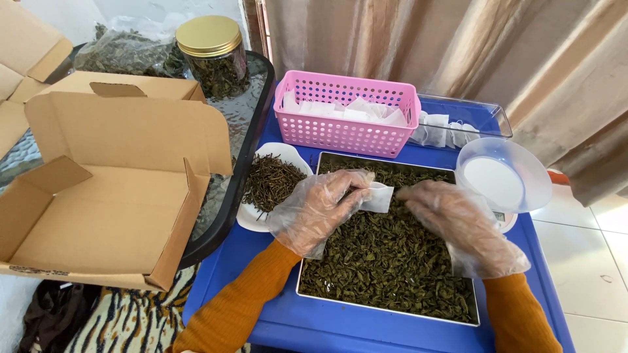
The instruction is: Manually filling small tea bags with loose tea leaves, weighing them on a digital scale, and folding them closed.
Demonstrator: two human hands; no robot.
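The left hand (pixel 318 209) pinches a small white bag (pixel 378 197) in its fingers, over the tray (pixel 307 287) of dry leaves in the middle of the desk (pixel 281 327). The right hand (pixel 458 222) rests beside the bag, fingers loose and grasping nothing.

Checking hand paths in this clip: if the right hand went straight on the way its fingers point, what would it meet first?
The right hand points left, so it would probably first meet the small white bag held in the left hand, though depth is unclear.

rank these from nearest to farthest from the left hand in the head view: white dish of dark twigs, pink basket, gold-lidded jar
From the left hand:
1. White dish of dark twigs, just left of it.
2. Pink basket, behind it.
3. Gold-lidded jar, far back left on the glass table.
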